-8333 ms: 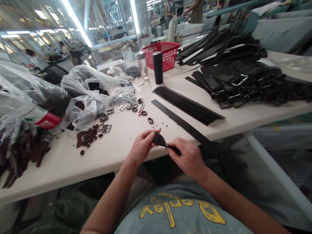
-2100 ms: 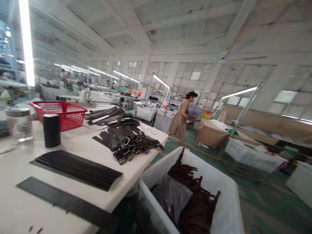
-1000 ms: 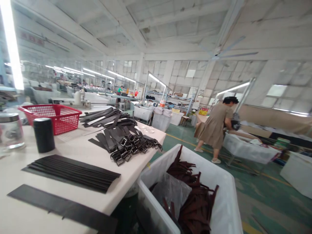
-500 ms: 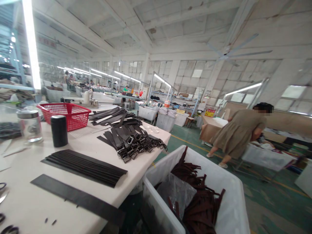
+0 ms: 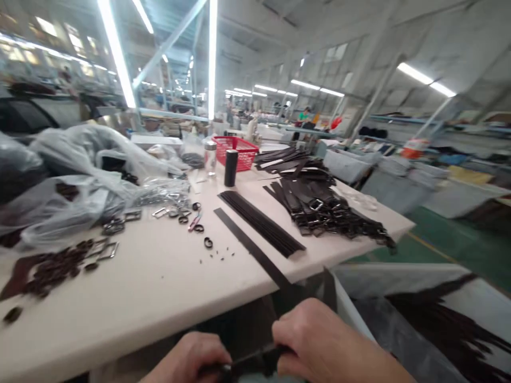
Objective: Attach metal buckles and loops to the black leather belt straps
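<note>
My left hand (image 5: 195,355) and my right hand (image 5: 305,338) are low in the view, in front of the table's near edge. Fingers of both are closed round a dark strap (image 5: 255,361) that stretches between them; its ends are blurred. Beyond them a single flat black strip (image 5: 251,247) lies on the white table (image 5: 159,287), its near end reaching over the edge. Beside it is a row of black strips (image 5: 261,223). Farther right, black straps with metal buckles (image 5: 319,207) are heaped.
A white bin (image 5: 355,306) with dark brown strips (image 5: 439,330) stands at the right. On the table are a red basket (image 5: 243,154), a black cylinder (image 5: 230,168), a glass jar (image 5: 210,158), scissors (image 5: 195,219), brown loops (image 5: 59,266) and plastic bags (image 5: 83,197).
The view has swung left, showing more of the table's left side. Both my hands have come into view with the dark strap. The person at the right is out of view.
</note>
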A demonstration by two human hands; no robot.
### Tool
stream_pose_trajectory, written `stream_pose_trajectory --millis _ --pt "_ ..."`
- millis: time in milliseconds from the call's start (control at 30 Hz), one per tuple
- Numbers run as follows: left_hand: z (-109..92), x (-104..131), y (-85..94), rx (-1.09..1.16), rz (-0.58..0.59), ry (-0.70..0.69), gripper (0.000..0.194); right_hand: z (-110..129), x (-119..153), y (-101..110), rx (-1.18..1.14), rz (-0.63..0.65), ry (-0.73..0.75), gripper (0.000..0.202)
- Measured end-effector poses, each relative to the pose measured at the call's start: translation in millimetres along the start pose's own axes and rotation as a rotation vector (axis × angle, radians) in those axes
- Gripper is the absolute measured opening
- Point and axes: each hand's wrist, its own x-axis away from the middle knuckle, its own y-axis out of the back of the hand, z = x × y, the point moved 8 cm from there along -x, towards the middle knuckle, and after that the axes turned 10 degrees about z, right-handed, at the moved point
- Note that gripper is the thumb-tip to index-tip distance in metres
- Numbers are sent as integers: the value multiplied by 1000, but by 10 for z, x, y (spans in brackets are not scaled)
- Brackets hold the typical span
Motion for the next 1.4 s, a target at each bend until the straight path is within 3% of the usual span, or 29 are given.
stream_pose_trajectory --millis 67,167,267,333,400,467,567,667,733,900,1033,1233,1400 --pt "-192 -24 -120 -107 57 -208 13 100 29 171 155 -160 72 22" --pt "-360 -57 -121 -175 -31 -337 21 284 -8 468 317 -386 200 28" --pt "-332 -69 -4 -79 -156 -245 20 373 -133 798 346 -543 262 26" --pt "-249 -64 91 133 -228 -170 25 355 -193 972 278 -677 287 22" --pt "-141 -66 161 411 -288 -109 31 223 -245 1019 96 -788 266 20" --pt "-44 -70 221 634 -362 -78 33 5 -355 873 -150 -783 171 18" --pt "62 -75 297 784 -477 -61 30 -232 -604 360 -510 -549 16 21" --pt "102 -106 303 823 -521 -60 27 -168 -810 -145 -927 -286 48 22" --pt "73 -141 282 818 -521 -82 27 -40 -895 -313 -1148 -224 134 31" --pt "4 -219 203 808 -516 -108 22 55 -1002 -496 -1597 -328 219 36" --pt "-2 -274 144 844 -522 -106 27 99 -1042 -614 -1809 -351 230 42" --pt "-58 -368 74 865 -547 -73 29 -20 -1024 -707 -1863 -566 -14 47" --pt "-47 -460 30 896 -560 -45 34 -91 -1036 -670 -1913 -614 -20 40"
